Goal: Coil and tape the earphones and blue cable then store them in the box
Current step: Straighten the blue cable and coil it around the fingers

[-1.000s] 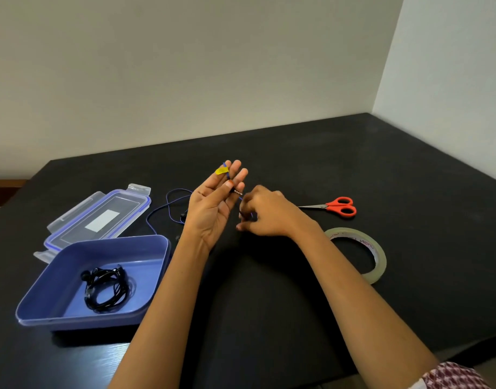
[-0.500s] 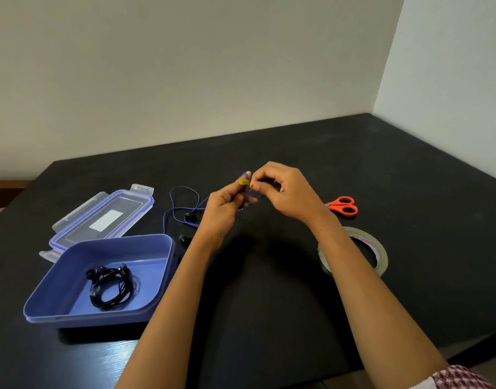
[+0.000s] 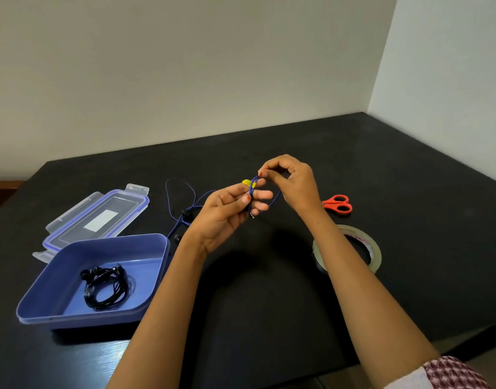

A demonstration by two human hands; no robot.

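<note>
The cable (image 3: 253, 182) has now been looped over the left hand (image 3: 227, 214), gripped there and pinched by the right hand (image 3: 291, 183): coiling begun.

The room is being lit softly and evenly from above and slightly ahead, with no hard beam being cast. The right wall (image 3: 451, 66) is being rendered brighter than the back wall (image 3: 185, 66), which is being left a dull grey. Broad, soft-edged shadows are being thrown onto the black table (image 3: 409, 192) beneath the forearms (image 3: 367, 290) and along the near side of the box (image 3: 81, 315). A pale bluish sheen is being reflected off the table's near left corner. Straight lines are being bent slightly toward the frame's edges, and the thin blue cable (image 3: 254, 181) is being rendered soft.
</note>
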